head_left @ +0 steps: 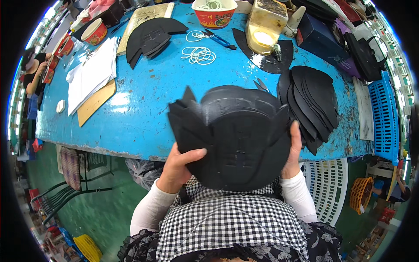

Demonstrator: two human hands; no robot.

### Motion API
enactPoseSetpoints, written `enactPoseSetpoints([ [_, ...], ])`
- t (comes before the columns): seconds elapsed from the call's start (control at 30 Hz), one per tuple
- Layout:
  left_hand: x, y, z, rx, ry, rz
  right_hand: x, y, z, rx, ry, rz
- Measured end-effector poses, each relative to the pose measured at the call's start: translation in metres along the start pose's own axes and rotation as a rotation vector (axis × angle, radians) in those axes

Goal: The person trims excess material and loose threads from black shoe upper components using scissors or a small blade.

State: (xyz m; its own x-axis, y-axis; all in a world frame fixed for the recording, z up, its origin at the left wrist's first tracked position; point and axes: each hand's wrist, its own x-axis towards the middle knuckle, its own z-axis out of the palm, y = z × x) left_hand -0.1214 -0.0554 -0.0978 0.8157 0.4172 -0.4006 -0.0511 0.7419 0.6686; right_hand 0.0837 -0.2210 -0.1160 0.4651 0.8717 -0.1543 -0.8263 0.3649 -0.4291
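Observation:
Both my hands hold a thick stack of black cut pieces [240, 148] in front of my checked apron, over the table's near edge. The pieces are curved, with pointed corners and some raised marks on the top one; their material is not plain. My left hand [180, 165] grips the left side, its thumb lying on the top piece and its other fingers hidden beneath. Along the right edge my right hand [292, 153] presses in, most of its fingers out of sight. The stack's upper edges look fanned and slightly blurred.
On the blue table [148, 118] lie black curved pieces [310, 100] at right and a smaller pile [152, 39] far left. Blue snips [220, 40], white cord [198, 55], white sheets [94, 72], a bowl [214, 15] and a stained yellowish container [266, 26] sit farther back.

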Motion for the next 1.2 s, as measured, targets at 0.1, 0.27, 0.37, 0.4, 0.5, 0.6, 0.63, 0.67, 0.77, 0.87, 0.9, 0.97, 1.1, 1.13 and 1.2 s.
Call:
enactPoseSetpoints([
  [0.1, -0.003, 0.000, -0.007, -0.127, -0.026, 0.127, -0.004, -0.003, 0.005, -0.309, -0.102, -0.029],
  [0.27, -0.015, -0.037, -0.070, -0.453, -0.406, 0.164, -0.016, 0.009, 0.014, -0.472, -0.043, 0.249],
  [0.37, -0.040, -0.032, -0.087, 0.199, 0.055, 0.067, -0.018, 0.016, 0.008, -0.269, 0.033, 0.260],
  [0.4, -0.033, -0.027, -0.090, 0.008, -0.492, 0.198, -0.020, 0.016, 0.007, -0.266, 0.030, 0.261],
  [0.5, -0.036, -0.023, -0.077, 0.158, -0.451, 0.143, -0.020, 0.015, 0.002, -0.184, -0.100, 0.326],
  [0.6, -0.036, -0.029, -0.043, -0.139, -0.116, 0.149, -0.022, 0.020, 0.009, -0.264, -0.140, 0.399],
  [0.63, -0.032, -0.028, -0.028, -0.162, 0.071, 0.133, -0.020, 0.020, 0.014, -0.266, -0.142, 0.402],
  [0.67, -0.029, -0.034, -0.020, -0.110, 0.120, 0.204, -0.019, 0.021, 0.020, -0.255, -0.112, 0.412],
  [0.77, -0.030, -0.038, -0.023, -0.024, -0.191, 0.409, -0.015, 0.011, 0.021, -0.388, -0.109, 0.385],
  [0.87, -0.032, -0.031, -0.052, -0.065, -0.289, 0.223, -0.019, -0.007, 0.019, -0.642, -0.190, 0.323],
  [0.9, -0.032, -0.029, -0.058, -0.057, -0.373, 0.217, -0.021, -0.011, 0.019, -0.754, -0.247, 0.295],
  [0.97, -0.029, -0.023, -0.061, 0.041, -0.381, 0.184, -0.022, -0.013, 0.012, -0.726, -0.281, 0.342],
  [1.1, -0.024, -0.019, -0.031, -0.139, -0.333, 0.225, -0.022, -0.002, 0.012, -0.621, -0.186, 0.423],
  [1.13, -0.025, -0.019, -0.026, -0.129, -0.271, 0.285, -0.022, 0.002, 0.016, -0.568, -0.033, 0.411],
  [1.2, -0.022, -0.023, -0.027, -0.134, -0.272, 0.291, -0.022, 0.007, 0.016, -0.557, -0.012, 0.373],
])
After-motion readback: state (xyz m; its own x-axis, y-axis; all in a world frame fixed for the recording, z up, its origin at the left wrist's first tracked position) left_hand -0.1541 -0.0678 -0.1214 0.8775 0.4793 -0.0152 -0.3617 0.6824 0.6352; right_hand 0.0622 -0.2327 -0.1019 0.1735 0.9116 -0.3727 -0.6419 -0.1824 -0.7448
